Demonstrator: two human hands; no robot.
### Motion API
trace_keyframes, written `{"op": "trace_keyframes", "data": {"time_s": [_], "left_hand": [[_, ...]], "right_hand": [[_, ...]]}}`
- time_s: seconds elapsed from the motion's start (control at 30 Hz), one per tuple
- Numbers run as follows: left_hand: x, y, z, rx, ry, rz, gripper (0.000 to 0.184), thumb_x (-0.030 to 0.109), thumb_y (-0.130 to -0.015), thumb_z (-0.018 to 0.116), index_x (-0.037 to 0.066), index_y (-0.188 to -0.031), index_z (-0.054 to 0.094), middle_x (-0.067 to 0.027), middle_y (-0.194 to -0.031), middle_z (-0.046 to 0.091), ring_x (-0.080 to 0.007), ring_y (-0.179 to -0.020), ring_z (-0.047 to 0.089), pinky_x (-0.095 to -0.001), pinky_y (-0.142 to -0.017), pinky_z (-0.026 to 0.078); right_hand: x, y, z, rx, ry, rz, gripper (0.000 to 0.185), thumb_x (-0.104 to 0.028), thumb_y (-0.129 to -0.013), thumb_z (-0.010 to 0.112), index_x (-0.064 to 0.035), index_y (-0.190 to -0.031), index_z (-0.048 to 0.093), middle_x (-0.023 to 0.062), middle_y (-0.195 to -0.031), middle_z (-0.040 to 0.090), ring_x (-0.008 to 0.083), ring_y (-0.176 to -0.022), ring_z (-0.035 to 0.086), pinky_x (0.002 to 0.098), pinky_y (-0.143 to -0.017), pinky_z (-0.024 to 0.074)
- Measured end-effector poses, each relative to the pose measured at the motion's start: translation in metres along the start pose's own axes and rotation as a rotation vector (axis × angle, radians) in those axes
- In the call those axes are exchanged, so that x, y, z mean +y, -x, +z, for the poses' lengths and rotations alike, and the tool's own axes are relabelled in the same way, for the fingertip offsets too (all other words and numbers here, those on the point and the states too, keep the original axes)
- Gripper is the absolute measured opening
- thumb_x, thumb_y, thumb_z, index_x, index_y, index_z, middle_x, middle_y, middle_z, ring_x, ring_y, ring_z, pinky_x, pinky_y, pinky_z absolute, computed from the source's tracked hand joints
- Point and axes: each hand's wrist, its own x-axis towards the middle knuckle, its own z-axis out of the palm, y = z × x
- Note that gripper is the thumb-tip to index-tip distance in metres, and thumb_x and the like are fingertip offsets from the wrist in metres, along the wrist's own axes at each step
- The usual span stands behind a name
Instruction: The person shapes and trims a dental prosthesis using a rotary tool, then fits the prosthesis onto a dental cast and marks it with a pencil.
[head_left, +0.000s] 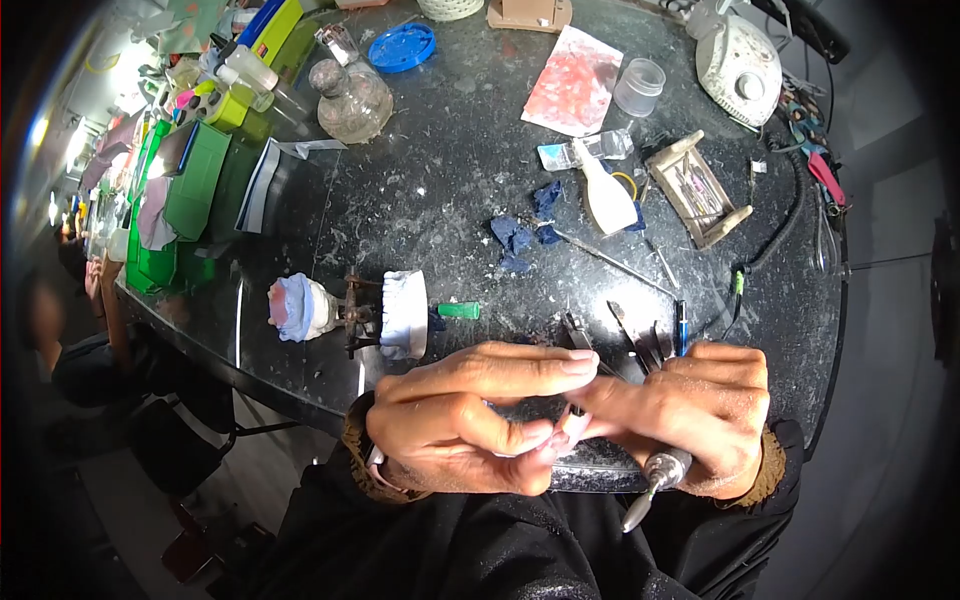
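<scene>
My left hand is closed in a pinch on a small pink piece, mostly covered by the fingers and blurred. My right hand is wrapped round a metal tool, its rounded silvery end jutting out below the fist. The right fingers meet the left fingertips at the pink piece. Just beyond the hands lie several thin metal hand tools and a blue-handled one. Left of them, a hinged dental articulator bears a white plaster cast and another cast with lilac and pink material.
A green block, blue scraps, a white bottle and a wooden holder lie ahead. Farther back are a glass burner, a blue lid, a green bin and a white control box with a black cord.
</scene>
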Motion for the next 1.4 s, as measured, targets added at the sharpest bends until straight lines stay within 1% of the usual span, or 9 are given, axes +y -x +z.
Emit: {"op": "trace_keyframes", "data": {"time_s": [0.03,0.13,0.27,0.3,0.37,0.43,0.83,1.13,1.4], "left_hand": [[0.001,-0.001,-0.001,-0.008,-0.058,0.034,0.027,0.006,-0.065,0.076,0.002,-0.073,0.051,-0.0248,-0.089,0.063,-0.0342,-0.079,0.067,-0.0363,-0.064,0.060],[0.008,0.007,0.003,0.068,0.141,-0.040,0.023,-0.006,-0.067,0.075,-0.005,-0.079,0.055,-0.0274,-0.099,0.062,-0.0350,-0.094,0.064,-0.0342,-0.069,0.058],[0.011,0.006,0.004,0.072,0.119,-0.025,0.023,-0.010,-0.066,0.074,-0.007,-0.080,0.056,-0.0275,-0.096,0.061,-0.0336,-0.091,0.065,-0.0308,-0.066,0.059],[0.015,0.002,0.006,0.064,-0.004,-0.053,0.023,-0.005,-0.071,0.072,0.000,-0.078,0.051,-0.0166,-0.083,0.058,-0.0307,-0.074,0.067,-0.0307,-0.060,0.060],[0.012,0.008,0.007,0.143,0.060,-0.005,0.022,-0.009,-0.066,0.074,-0.004,-0.076,0.056,-0.0211,-0.087,0.060,-0.0322,-0.081,0.067,-0.0296,-0.063,0.059],[0.012,0.012,0.015,0.241,0.052,0.037,0.021,-0.012,-0.062,0.075,-0.006,-0.073,0.058,-0.0218,-0.088,0.061,-0.0327,-0.084,0.067,-0.0287,-0.066,0.059],[0.013,0.011,0.004,0.120,0.114,0.008,0.025,-0.009,-0.060,0.078,-0.007,-0.078,0.061,-0.0179,-0.094,0.061,-0.0338,-0.091,0.065,-0.0313,-0.076,0.059],[0.012,0.012,-0.003,0.064,0.124,0.025,0.027,-0.008,-0.059,0.078,-0.007,-0.082,0.064,-0.0172,-0.093,0.060,-0.0345,-0.090,0.065,-0.0334,-0.075,0.060],[0.004,0.020,0.015,0.264,0.132,0.137,0.023,-0.007,-0.060,0.079,-0.007,-0.079,0.064,-0.0162,-0.092,0.060,-0.0316,-0.084,0.066,-0.0339,-0.074,0.060]], "right_hand": [[-0.001,0.000,0.004,0.045,-0.019,0.044,0.041,-0.030,-0.064,0.065,-0.0075,-0.099,0.064,-0.0047,-0.056,0.053,0.0087,-0.040,0.049,0.0238,-0.038,0.0327],[-0.002,0.001,0.013,0.112,-0.021,0.127,0.040,-0.045,-0.069,0.071,-0.0079,-0.080,0.060,-0.0027,-0.052,0.051,0.0113,-0.037,0.049,0.0246,-0.036,0.0355],[-0.003,0.001,0.012,-0.044,-0.022,0.189,0.049,-0.053,-0.066,0.073,-0.0098,-0.063,0.050,0.0001,-0.045,0.044,0.0155,-0.036,0.049,0.0272,-0.037,0.0385],[-0.003,0.002,0.013,-0.060,-0.028,0.187,0.051,-0.055,-0.064,0.073,-0.0097,-0.062,0.049,0.0002,-0.045,0.045,0.0157,-0.036,0.049,0.0272,-0.037,0.0378],[-0.003,0.002,0.013,-0.093,-0.040,0.181,0.056,-0.059,-0.060,0.074,-0.0094,-0.058,0.048,0.0003,-0.045,0.045,0.0162,-0.036,0.049,0.0271,-0.036,0.0365],[-0.005,0.003,0.013,-0.097,-0.038,0.210,0.056,-0.060,-0.062,0.073,-0.0095,-0.057,0.048,0.0008,-0.045,0.045,0.0170,-0.036,0.048,0.0276,-0.036,0.0364],[-0.011,0.001,0.013,-0.104,0.055,0.174,0.056,-0.060,-0.065,0.070,-0.0095,-0.056,0.047,0.0018,-0.046,0.043,0.0178,-0.037,0.046,0.0291,-0.037,0.0355],[-0.011,0.001,0.015,-0.090,0.064,0.164,0.054,-0.058,-0.065,0.071,-0.0100,-0.057,0.049,0.0018,-0.046,0.042,0.0174,-0.037,0.046,0.0287,-0.037,0.0359],[-0.010,0.003,0.018,-0.057,0.044,0.152,0.053,-0.058,-0.065,0.071,-0.0100,-0.058,0.050,0.0018,-0.048,0.046,0.0172,-0.038,0.049,0.0283,-0.037,0.0372]]}}
